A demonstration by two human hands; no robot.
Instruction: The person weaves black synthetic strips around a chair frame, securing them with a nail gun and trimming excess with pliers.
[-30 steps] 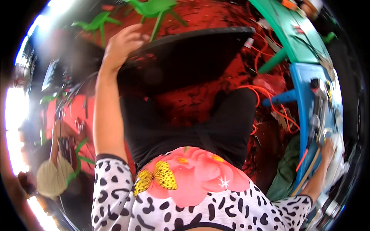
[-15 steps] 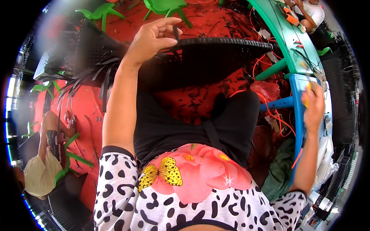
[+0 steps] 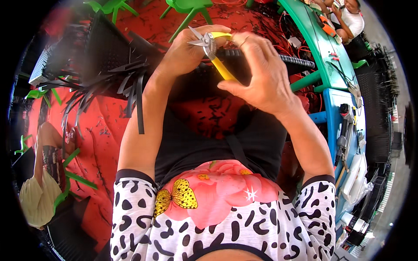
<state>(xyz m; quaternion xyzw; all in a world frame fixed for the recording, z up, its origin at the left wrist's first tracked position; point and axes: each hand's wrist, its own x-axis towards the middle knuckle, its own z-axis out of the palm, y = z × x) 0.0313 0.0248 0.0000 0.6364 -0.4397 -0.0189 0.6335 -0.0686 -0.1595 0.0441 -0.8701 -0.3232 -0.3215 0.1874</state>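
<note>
Yellow-handled pruning shears with a coiled spring sit in my right hand, one handle by the thumb and the other under the fingers. Their silver blades are apart and point left, over my left hand. My left hand is closed at the upper edge of a black woven panel; the shears partly cover its fingers, so what they pinch is hidden. The panel stands across in front of my knees. Loose black flat strips hang from its left part, next to my left forearm.
On the right, a blue stool carries tools and a white tray. Beyond it curves a green table with an orange tool. Green chairs stand ahead. One person sits at left, another at far right. Black scraps litter the red floor.
My right hand has come from the blue stool to the panel's edge, bringing the shears beside my left hand. My left hand has shifted slightly right and down; its fingers are now behind the shears.
</note>
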